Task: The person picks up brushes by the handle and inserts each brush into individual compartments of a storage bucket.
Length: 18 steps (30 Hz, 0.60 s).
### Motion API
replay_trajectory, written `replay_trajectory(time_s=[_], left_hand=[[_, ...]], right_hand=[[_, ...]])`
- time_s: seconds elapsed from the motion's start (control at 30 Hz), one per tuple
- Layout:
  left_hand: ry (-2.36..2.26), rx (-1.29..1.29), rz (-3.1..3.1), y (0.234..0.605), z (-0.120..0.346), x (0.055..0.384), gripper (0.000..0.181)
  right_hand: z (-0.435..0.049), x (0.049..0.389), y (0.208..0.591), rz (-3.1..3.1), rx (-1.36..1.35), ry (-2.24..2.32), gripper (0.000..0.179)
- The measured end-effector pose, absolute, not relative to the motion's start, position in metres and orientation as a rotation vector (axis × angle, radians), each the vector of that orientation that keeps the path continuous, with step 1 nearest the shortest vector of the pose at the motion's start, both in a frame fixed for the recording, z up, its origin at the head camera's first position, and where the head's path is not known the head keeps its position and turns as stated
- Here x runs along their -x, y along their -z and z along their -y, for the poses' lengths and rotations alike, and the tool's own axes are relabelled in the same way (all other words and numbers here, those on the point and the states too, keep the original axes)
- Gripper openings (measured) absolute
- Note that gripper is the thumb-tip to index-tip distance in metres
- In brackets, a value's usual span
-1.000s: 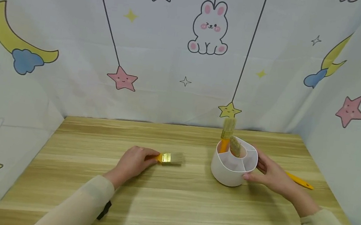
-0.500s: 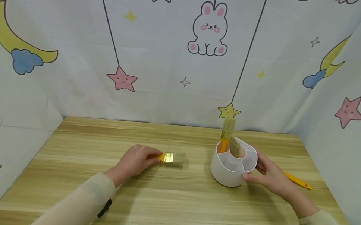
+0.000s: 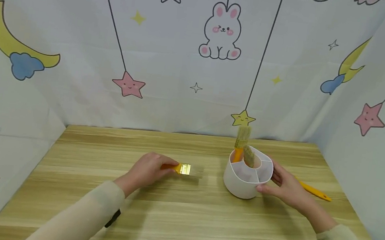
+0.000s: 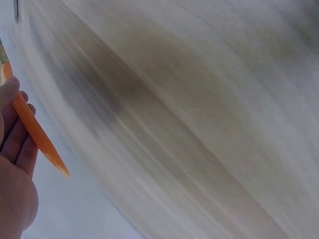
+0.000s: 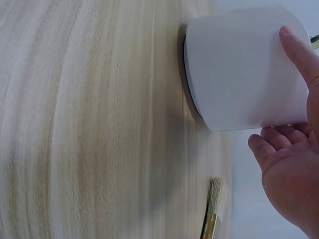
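My left hand pinches the orange handle of a flat paintbrush, low over the table, its bristles pointing right. The left wrist view shows thumb and fingers on that handle, its tail end sticking out beyond the fingers. To the right, my right hand grips the side of a white divided brush holder, thumb at the near side and fingers behind. One paintbrush stands bristles up in the holder's left back compartment. The bristles of another brush lean out of the round middle compartment.
On the wooden table, another paintbrush with an orange handle lies behind my right hand; its bristles show in the right wrist view. A white curtain with printed stars and a rabbit closes off the back and sides.
My left hand has moved a little to the right with the paintbrush, toward the holder, and the brush's orange handle shows more. The right hand and the holder have stayed put.
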<state>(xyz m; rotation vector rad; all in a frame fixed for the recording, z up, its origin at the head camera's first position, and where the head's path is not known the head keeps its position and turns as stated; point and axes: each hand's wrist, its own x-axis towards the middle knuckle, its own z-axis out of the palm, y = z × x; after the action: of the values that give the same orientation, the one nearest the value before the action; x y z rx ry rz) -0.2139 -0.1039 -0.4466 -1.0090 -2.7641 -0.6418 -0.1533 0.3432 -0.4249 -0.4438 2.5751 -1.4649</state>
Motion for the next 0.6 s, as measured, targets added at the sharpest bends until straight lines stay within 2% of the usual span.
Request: replay_trajectory(time_s=[0.6], left_hand=[[0.993,0.981,2.746,0.422,0.064,0.207,0.028]], right_hand=[[-0.336,0.15,0.435,-2.659,0.42,1.515,0.101]])
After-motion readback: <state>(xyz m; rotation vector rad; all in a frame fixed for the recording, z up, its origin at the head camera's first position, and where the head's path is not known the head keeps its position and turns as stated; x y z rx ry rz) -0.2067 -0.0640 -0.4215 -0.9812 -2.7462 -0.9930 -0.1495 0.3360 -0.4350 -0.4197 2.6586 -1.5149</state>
